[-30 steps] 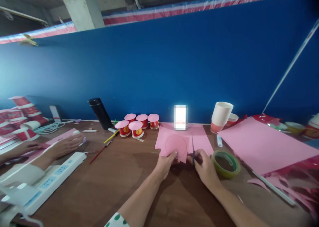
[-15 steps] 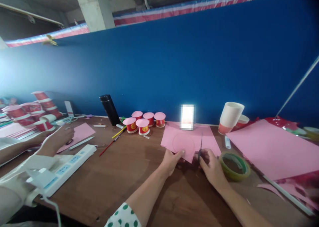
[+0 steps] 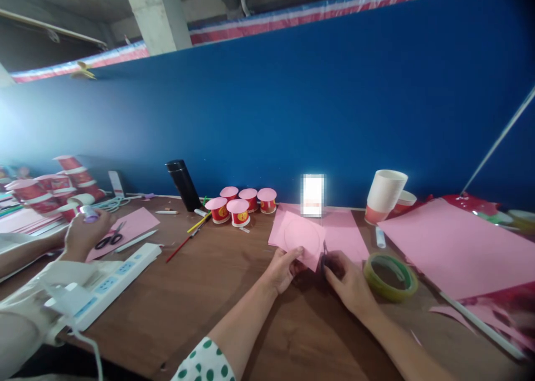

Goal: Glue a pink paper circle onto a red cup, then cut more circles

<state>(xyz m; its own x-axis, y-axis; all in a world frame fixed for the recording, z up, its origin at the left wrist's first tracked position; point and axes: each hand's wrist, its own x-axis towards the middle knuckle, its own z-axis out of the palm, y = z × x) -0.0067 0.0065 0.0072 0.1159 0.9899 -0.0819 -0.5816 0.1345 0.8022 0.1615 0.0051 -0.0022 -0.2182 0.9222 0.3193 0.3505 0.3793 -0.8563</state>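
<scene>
A small pink paper (image 3: pixel 301 236) with a circle drawn on it is pinched in my left hand (image 3: pixel 285 269), thumb on top and fingers beneath. My right hand (image 3: pixel 343 278) grips dark-handled scissors (image 3: pixel 324 257), whose blades stand up at the paper's right edge. Whether the blades are open cannot be made out. Behind the held piece, larger pink sheets (image 3: pixel 345 233) lie on the wooden table (image 3: pixel 217 292). A roll of tape (image 3: pixel 390 278) lies just right of my right hand.
Several red cups with pink tops (image 3: pixel 238 214) and a black flask (image 3: pixel 184 185) stand left of centre. White cups (image 3: pixel 383 197) and a big pink sheet (image 3: pixel 451 247) are at right. A co-worker's hand (image 3: pixel 86 233) is near a power strip (image 3: pixel 119 283).
The held paper and my left hand shifted slightly left, and the scissors came in against the paper's right edge. The co-worker's hand lifted off other scissors and now holds a small purple-white item.
</scene>
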